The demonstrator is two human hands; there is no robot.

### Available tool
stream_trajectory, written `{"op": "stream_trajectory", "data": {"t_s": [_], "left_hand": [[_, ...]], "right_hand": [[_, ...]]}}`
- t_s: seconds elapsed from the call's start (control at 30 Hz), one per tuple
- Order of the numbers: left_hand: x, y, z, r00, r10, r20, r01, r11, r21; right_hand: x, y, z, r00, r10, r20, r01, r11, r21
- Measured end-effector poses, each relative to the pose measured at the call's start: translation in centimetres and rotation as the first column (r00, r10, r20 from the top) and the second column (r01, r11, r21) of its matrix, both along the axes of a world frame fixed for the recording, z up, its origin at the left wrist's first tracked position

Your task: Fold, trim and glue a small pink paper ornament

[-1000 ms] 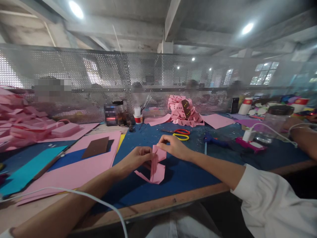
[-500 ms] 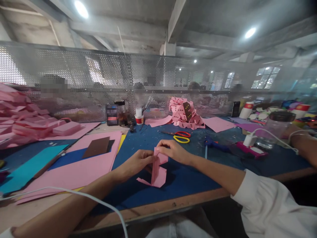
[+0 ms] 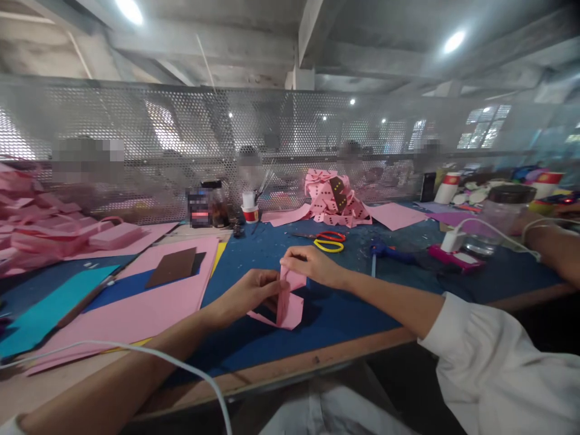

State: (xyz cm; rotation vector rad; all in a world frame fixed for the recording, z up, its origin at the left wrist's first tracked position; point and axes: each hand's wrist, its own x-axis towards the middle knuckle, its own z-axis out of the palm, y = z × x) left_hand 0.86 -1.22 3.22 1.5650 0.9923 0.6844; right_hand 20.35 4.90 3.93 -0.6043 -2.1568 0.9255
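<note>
Head view. The left hand (image 3: 251, 291) is closed in a pinch on the pink paper piece (image 3: 288, 304), gripping its left side. The right hand (image 3: 309, 266) is closed in a pinch on the top edge of the same piece, at 12 o'clock from it. The piece is folded; it stands upright with its lower edge touching the blue mat (image 3: 362, 311), near the front edge of the table.

From the piece:
- Scissors (image 3: 329, 240) lie flat at 1 o'clock, well apart.
- A pile of pink cutouts (image 3: 335, 202) sits beyond the scissors.
- A brown card (image 3: 172, 266) lies at 10 o'clock on a large pink sheet (image 3: 136, 309).
- Another person's forearm (image 3: 553, 254) rests at 3 o'clock, well apart.
</note>
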Motion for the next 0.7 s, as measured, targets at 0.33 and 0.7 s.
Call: {"op": "stream_trajectory", "data": {"t_s": [0.33,0.7], "left_hand": [[0.19,-0.09,0.24,0.999,-0.031,-0.021,0.032,0.999,0.031],[0.23,-0.13,0.06,1.0,-0.021,0.013,0.021,1.0,0.011]], "right_hand": [[-0.14,-0.25,0.05,0.999,-0.041,-0.024,0.042,0.998,0.047],[0.03,-0.44,0.11,0.998,-0.045,-0.035,0.045,0.999,-0.025]]}}
